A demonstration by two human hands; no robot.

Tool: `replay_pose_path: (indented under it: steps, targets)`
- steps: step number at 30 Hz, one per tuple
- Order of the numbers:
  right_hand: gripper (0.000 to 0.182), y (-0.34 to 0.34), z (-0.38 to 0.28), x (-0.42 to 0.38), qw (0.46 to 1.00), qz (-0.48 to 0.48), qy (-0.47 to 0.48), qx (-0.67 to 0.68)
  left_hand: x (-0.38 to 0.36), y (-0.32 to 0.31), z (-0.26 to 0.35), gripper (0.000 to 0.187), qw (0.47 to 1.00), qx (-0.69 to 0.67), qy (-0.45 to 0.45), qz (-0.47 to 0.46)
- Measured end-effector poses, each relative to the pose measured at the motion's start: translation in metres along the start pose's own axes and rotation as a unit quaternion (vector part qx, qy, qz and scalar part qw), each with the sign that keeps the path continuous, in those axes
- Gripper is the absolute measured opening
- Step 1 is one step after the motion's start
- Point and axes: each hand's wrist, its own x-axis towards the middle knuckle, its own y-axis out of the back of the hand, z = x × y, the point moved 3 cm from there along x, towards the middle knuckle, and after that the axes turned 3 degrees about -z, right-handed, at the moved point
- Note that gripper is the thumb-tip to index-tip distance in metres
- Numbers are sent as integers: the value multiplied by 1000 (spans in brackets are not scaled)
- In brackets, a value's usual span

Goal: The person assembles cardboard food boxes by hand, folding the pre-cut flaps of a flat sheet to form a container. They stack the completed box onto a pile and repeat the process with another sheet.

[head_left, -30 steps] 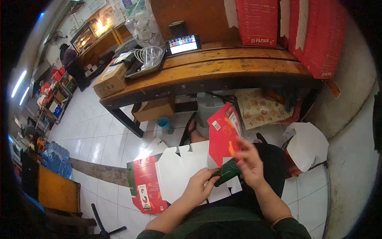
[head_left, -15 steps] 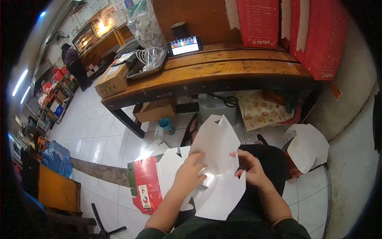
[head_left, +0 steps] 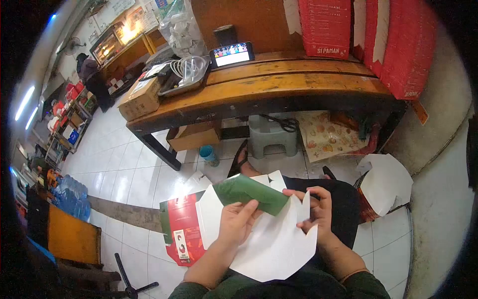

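A food-box cardboard blank [head_left: 279, 246] lies across my lap, white side up, with its far green flap [head_left: 249, 192] folded over toward me. My left hand [head_left: 235, 224] is closed on the near edge of that flap, thumb on top. At the blank's right side, my right hand [head_left: 321, 212] grips a narrow white end tab, fingers bent around it. Its fingertips are partly hidden behind the card. Left of my hands, another flat blank with a red and green printed side [head_left: 183, 224] rests by my leg, a white panel beside it.
A stack of white-topped blanks [head_left: 386, 184] stands on the floor at right. Ahead is a wooden bench [head_left: 298, 84] with a propped phone [head_left: 231, 55], a tray [head_left: 186, 82] and red box stacks [head_left: 326, 30]. Under it are a grey stool [head_left: 273, 139] and blue cup [head_left: 209, 155].
The blank has gone from raised and curved to lower and flatter, its green flap now folded toward me. My left hand has moved onto that flap; my right hand has shifted slightly along the right edge.
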Motion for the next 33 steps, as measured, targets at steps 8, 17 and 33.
replay_pose_path:
  steps: [8, 17, 33]
  targets:
    - [49, -6, -34, 13, 870, -182, 17, -458, -10, 12, -9, 29, 997, 70, 8, -16]
    - [44, -10, -16, -10, 900, 2, 61, -431, -21, -19, -23, 36, 987, 138, -24, -79]
    - [28, 37, 18, -3, 905, -29, -28, -423, -9, -4, -20, 32, 733, 664, 53, -138]
